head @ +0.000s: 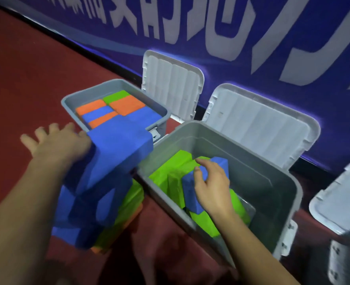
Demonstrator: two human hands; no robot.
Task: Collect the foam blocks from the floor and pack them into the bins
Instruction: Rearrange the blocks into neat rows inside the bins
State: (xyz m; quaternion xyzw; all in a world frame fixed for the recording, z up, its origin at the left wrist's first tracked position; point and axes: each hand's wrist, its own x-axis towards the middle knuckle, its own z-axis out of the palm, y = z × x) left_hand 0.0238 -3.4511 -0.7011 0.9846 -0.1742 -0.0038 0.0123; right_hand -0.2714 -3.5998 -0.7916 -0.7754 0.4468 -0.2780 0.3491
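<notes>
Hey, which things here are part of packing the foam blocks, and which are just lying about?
In the job: near bin, far bin, blue block gripped by the right hand, stack of blocks pressed by the left hand.
Lying about: far lid, near lid, blue banner.

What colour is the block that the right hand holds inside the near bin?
Blue; the head view shows the block in the right hand clearly.

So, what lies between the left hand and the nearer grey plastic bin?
Head view: a stack of blue foam blocks against the left hand fills the stretch to the nearer grey bin.
</notes>
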